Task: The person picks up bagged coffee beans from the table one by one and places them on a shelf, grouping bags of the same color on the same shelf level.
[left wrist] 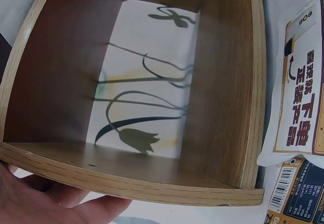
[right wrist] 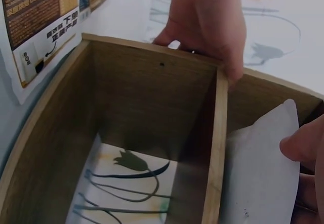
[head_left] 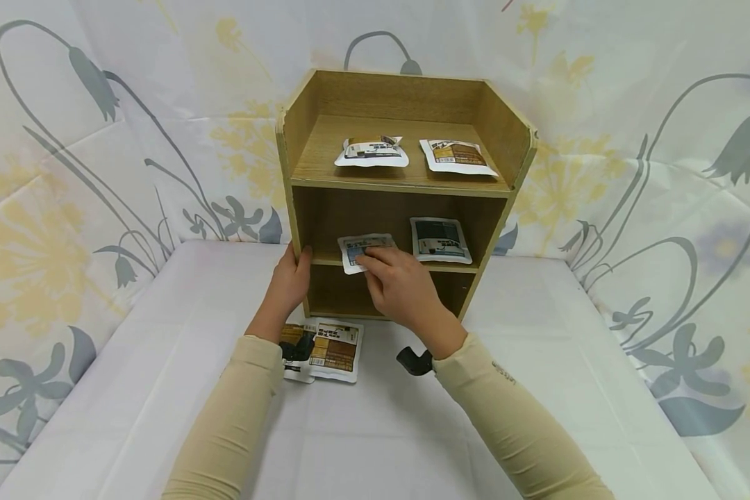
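My right hand [head_left: 406, 288] pinches a small white-and-blue food pouch [head_left: 353, 254] at the left part of the middle level of a small wooden shelf [head_left: 406, 185]. The right wrist view shows the pouch's plain white side [right wrist: 263, 168], with thumb and fingers at its edge. My left hand [head_left: 289, 281] grips the shelf's left side panel at about middle-board height. The left wrist view has its fingers [left wrist: 66, 204] against that panel, beside the bottom compartment. A dark green-and-white pouch [head_left: 440, 240] leans at the right of the middle level.
Two pouches, one white [head_left: 372, 151] and one brown-and-white [head_left: 457, 157], lie on the top level. Two brown pouches overlap on the white tablecloth, the upper one [head_left: 336, 349] in front of the shelf's left foot. A flowered cloth [head_left: 225, 90] hangs behind.
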{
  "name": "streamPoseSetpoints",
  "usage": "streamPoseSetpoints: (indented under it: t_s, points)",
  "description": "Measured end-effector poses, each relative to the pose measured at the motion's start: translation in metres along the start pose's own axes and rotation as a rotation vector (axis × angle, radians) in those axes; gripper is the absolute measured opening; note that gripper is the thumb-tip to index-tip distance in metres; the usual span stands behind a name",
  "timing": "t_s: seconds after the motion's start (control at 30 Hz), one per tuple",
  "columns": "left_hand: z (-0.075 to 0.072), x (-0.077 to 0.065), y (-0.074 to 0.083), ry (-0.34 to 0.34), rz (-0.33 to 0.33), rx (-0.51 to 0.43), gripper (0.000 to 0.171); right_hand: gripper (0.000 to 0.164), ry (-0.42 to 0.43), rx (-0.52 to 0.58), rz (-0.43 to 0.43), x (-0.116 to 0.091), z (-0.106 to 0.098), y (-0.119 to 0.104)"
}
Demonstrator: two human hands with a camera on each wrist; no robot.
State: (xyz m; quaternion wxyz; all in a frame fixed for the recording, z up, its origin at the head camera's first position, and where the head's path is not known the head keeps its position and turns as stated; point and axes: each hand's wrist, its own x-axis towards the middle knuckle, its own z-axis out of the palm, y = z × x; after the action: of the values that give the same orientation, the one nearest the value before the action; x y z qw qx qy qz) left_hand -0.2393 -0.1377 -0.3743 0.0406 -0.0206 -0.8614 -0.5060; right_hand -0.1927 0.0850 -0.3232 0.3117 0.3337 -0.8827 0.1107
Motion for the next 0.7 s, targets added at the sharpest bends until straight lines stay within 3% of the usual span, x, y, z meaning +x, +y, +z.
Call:
streamPoseSetpoints:
  t_s: [0.47,0.7]
  points:
    - [0.0,0.0,-0.001,-0.002,-0.015,-0.009,0.067,0.03,-0.098,-0.064,0.038,0.003,0.011,0.0]
    - [0.0,0.001,0.0,0.009,0.007,0.001,0.065,0.028,-0.084,-0.07,0.038,0.007,0.015,0.0]
